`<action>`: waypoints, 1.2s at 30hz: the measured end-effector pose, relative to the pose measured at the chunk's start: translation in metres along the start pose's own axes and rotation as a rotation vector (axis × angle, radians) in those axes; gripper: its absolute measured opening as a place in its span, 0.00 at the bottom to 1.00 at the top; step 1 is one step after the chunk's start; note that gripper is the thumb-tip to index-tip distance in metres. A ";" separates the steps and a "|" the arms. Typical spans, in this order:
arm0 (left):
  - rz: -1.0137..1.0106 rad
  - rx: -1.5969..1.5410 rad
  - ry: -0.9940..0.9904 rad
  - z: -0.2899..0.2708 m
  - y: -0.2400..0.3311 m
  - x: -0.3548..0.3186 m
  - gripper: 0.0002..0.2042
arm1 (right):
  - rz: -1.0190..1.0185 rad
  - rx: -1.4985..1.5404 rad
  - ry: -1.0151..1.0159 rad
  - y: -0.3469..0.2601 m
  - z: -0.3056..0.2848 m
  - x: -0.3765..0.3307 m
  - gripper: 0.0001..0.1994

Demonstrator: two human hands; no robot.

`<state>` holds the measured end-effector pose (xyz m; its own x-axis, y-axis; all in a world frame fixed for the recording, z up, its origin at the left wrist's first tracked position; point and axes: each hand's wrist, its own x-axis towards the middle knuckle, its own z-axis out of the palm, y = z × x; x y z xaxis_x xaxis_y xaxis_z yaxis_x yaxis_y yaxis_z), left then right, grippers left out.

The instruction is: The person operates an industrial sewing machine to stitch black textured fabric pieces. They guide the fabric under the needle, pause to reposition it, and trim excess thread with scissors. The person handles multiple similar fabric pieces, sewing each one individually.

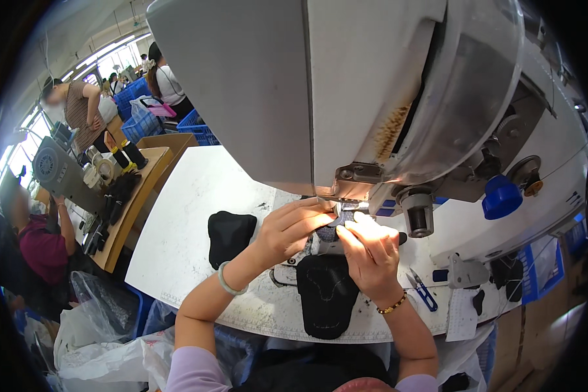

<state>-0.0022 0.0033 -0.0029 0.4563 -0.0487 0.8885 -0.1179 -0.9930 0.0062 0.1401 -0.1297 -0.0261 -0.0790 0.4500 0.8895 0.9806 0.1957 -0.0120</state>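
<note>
My left hand (pixel 293 228) reaches in under the head of a large white sewing machine (pixel 372 85), its fingers pinched on a small dark grey-blue fabric piece (pixel 326 233). From the other side my right hand (pixel 372 251) grips the same piece near the lit needle area, thumb and fingers together. My fingers cover much of the fabric, so its full shape is hidden. Just below the hands lies a black padded piece (pixel 325 300) with faint stitched lines. A similar black piece (pixel 231 238) rests on the white table (pixel 176 215), left of my left forearm.
Blue-handled thread snips (pixel 423 291) lie right of my right wrist, near a white-and-blue device (pixel 460 271). A blue knob (pixel 501 197) juts from the machine. At left, a person sits at another sewing machine (pixel 59 170). Blue baskets (pixel 140 124) and plastic bags (pixel 111 359) stand around.
</note>
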 end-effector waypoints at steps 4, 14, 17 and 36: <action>-0.120 -0.105 0.067 0.010 -0.006 -0.008 0.11 | 0.015 0.004 -0.004 0.002 0.002 -0.001 0.17; -0.304 -0.306 0.092 0.008 -0.004 -0.007 0.12 | 0.033 0.107 0.015 0.009 0.000 0.006 0.18; -0.200 -0.211 0.064 0.004 -0.008 -0.005 0.12 | 0.034 0.122 0.040 0.010 0.002 0.005 0.17; -0.074 0.124 -0.105 -0.010 0.018 0.006 0.18 | -0.025 0.082 0.034 0.007 -0.001 0.000 0.13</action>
<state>-0.0106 -0.0135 0.0073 0.5504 0.0208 0.8346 0.0263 -0.9996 0.0076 0.1474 -0.1286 -0.0256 -0.0956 0.4144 0.9051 0.9602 0.2780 -0.0258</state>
